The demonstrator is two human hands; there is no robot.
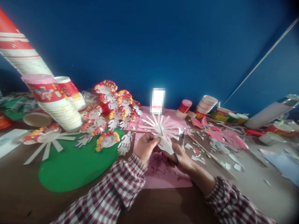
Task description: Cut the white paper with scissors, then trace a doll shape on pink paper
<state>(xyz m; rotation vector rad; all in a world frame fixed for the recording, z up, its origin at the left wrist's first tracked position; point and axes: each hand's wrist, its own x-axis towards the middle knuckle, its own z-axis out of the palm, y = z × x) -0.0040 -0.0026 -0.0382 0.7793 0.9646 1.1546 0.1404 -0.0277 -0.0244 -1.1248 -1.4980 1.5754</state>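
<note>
My left hand (147,147) pinches a white paper cutout (165,143) whose top fans out into many narrow strips. At its lower right edge, my right hand (181,158) grips scissors (177,159) with a dark handle; the blades are mostly hidden by the paper and fingers. Both hands hover over a pink sheet (168,182) with dark handwriting. To the left lie finished-looking paper dolls (108,140) with curled red and yellow strips for hair, and a plain white doll-shaped cutout (125,143) on a green oval sheet (79,171).
Tall stacks of paper cups (46,90) lean at the left. Smaller cup stacks (205,105) stand at the back right. White scraps, pink pieces (231,138) and a thin wooden stick (212,157) litter the right side. A blue wall (116,40) rises behind the table.
</note>
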